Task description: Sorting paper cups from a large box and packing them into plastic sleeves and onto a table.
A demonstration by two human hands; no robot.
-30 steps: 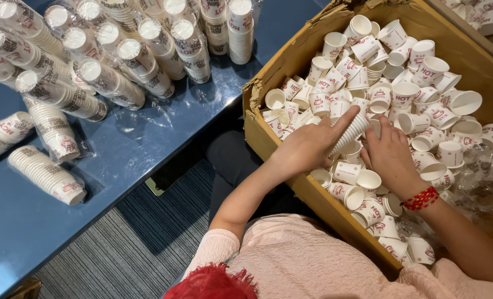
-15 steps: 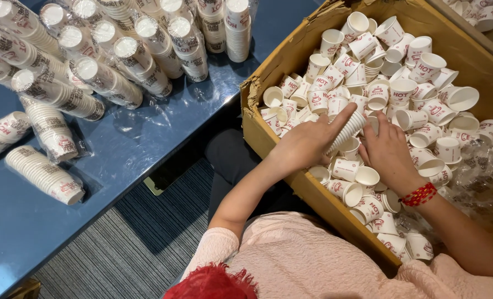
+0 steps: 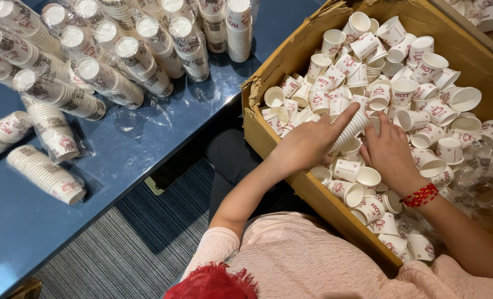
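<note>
Left hand (image 3: 307, 145) wrapped around a short stack of nested cups (image 3: 350, 130), forefinger stretched along its ribbed side, stack tilted up toward the far right. Right hand (image 3: 389, 152) just beside it, fingers curled down onto the loose cups (image 3: 401, 88) and touching the top end of the stack; whether closed on a cup of its own, cannot tell. Red beaded bracelet (image 3: 421, 195) on the right wrist. Both hands low inside a big cardboard box (image 3: 291, 55), near its near-left wall, the stack lying over the middle of the heap. Heaped through the box: small white paper cups with red print, some upright, many tipped on their sides, a few nested in twos and threes. Crumpled clear plastic film (image 3: 487, 171) at the box's right side. Left of the box, a blue tabletop (image 3: 147, 138), with wrapped sleeves of cups (image 3: 108, 83) crowded along its far edge and toward the far left corner, several lying flat, some standing. Two more sleeves (image 3: 47, 174) lying near the left edge. Pink sleeve (image 3: 291, 260) at the near edge of view, grey striped carpet (image 3: 130, 249) below the tabletop.
</note>
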